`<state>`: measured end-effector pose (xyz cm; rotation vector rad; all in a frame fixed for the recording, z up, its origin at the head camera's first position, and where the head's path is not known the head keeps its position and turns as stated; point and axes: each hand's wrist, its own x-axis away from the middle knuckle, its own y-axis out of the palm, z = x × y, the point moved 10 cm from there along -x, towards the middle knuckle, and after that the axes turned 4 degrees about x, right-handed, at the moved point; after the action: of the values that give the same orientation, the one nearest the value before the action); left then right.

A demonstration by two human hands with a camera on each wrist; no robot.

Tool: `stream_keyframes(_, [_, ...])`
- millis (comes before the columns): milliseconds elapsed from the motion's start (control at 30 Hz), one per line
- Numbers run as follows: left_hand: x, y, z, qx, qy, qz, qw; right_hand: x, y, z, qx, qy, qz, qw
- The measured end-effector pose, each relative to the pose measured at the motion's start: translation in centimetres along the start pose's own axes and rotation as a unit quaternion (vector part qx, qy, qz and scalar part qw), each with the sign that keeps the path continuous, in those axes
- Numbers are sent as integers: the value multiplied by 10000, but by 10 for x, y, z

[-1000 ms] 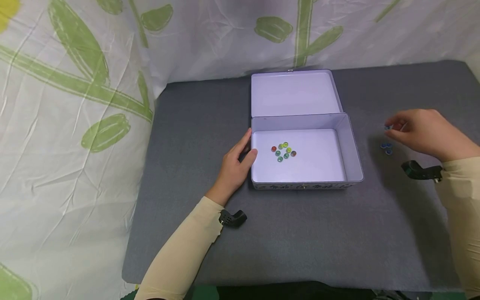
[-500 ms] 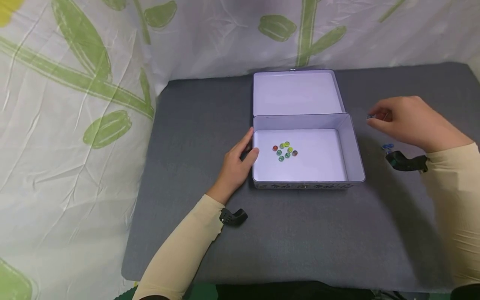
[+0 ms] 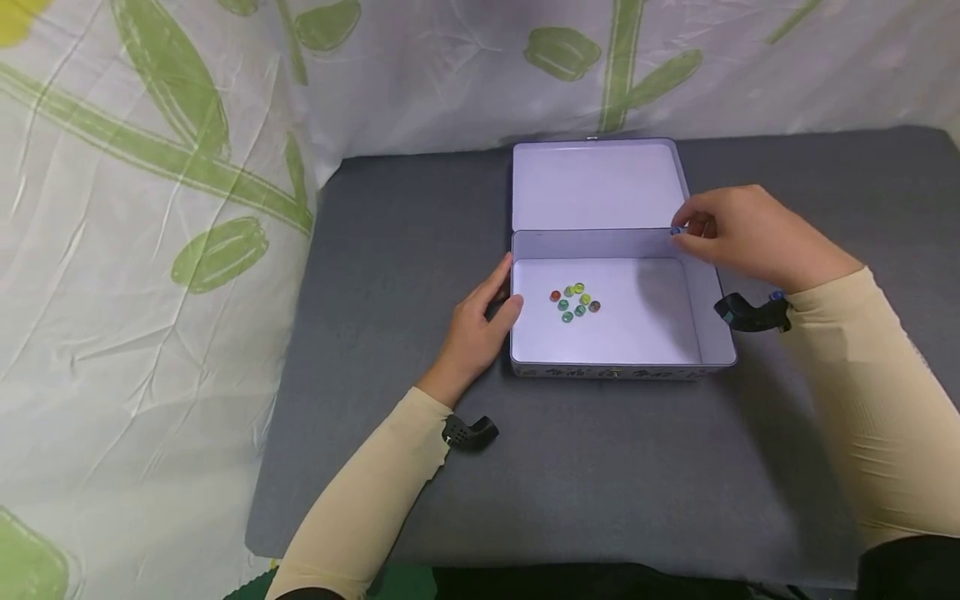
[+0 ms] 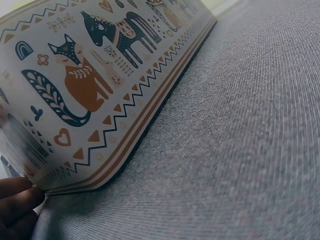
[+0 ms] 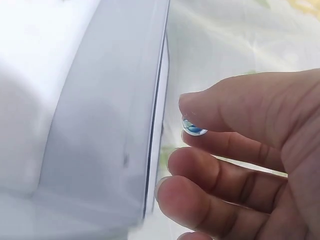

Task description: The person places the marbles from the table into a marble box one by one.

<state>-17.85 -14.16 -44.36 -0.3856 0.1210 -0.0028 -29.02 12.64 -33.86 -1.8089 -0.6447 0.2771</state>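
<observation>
The right hand [image 3: 750, 237] had moved left, close to the box's [image 3: 637, 346] back right corner, pinching a blue marble [image 5: 194, 128]. The left hand [image 3: 471, 337], thumb and fingers apart, touched the box's left side.

Grey woven-topped table [image 3: 390, 250], open patterned box [image 3: 637, 333] — blue marble [image 3: 777, 295] to its right

Glossy, glass-like marbles [image 3: 580, 311]; smooth, metallic-looking box [image 3: 592, 244]; matt, ribbed tablecloth [image 4: 240, 125]; creased, faintly shiny, plastic-looking backdrop [image 3: 420, 83]

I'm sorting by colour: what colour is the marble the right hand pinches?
The marble is clear with blue, best seen in the right wrist view.
</observation>
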Motion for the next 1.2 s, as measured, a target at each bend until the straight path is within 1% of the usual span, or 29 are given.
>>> stream_keyframes(200, [0,2,-1,-22,-10,-48,10000,-15,10,-22,-144,-250,9,9996])
stream_keyframes(367, [1,2,-1,19,50,-17,10000,-29,20,-43,-373,-442,-63,9983])
stream_keyframes(533, [1,2,-1,20,91,5,10000,-37,32,-59,-520,-638,-114,9965])
stream_keyframes(767, [1,2,-1,14,83,44,10000,-44,51,-71,-762,-873,-270,9929])
stream_keyframes(1033, [0,1,-2,-23,-3,13,10000,-47,73,-76,-1049,-1075,-772,9856])
stream_keyframes(1200, [-2,1,-2,-30,19,-2,10000,-49,83,-75,-1130,-1022,-1028,9830])
